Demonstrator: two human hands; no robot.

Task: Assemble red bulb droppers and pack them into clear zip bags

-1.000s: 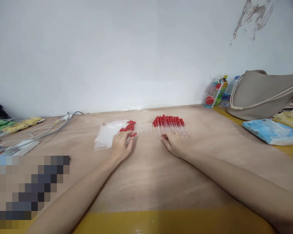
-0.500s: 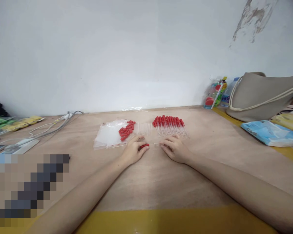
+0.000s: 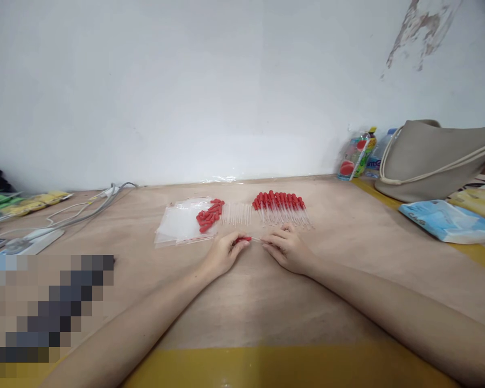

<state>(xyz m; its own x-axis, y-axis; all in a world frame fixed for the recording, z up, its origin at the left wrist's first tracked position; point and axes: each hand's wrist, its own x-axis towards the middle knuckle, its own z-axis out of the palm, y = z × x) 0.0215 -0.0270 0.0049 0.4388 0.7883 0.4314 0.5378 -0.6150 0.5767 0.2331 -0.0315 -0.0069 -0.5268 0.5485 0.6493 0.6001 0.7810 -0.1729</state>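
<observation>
My left hand (image 3: 223, 252) pinches a red rubber bulb (image 3: 244, 238) just above the tabletop. My right hand (image 3: 288, 249) pinches a thin clear glass tube (image 3: 257, 239) whose end meets the bulb. Behind my hands lie a loose heap of red bulbs (image 3: 208, 215), a row of bare clear tubes (image 3: 236, 213) and a row of droppers with red bulbs fitted (image 3: 281, 207). A stack of clear zip bags (image 3: 178, 226) lies under and left of the bulb heap.
A beige bag (image 3: 432, 159), drink bottles (image 3: 358, 153) and a blue packet (image 3: 448, 220) stand at the right. Grey cables (image 3: 84, 213), a white power strip (image 3: 34, 241) and green and yellow packets (image 3: 20, 203) lie at the left. Yellow tape (image 3: 291, 366) edges the table's front.
My left hand has drawn back from the bulb heap with one red bulb and moved right. Both hands have closed in together, bringing bulb and tube end to end.
</observation>
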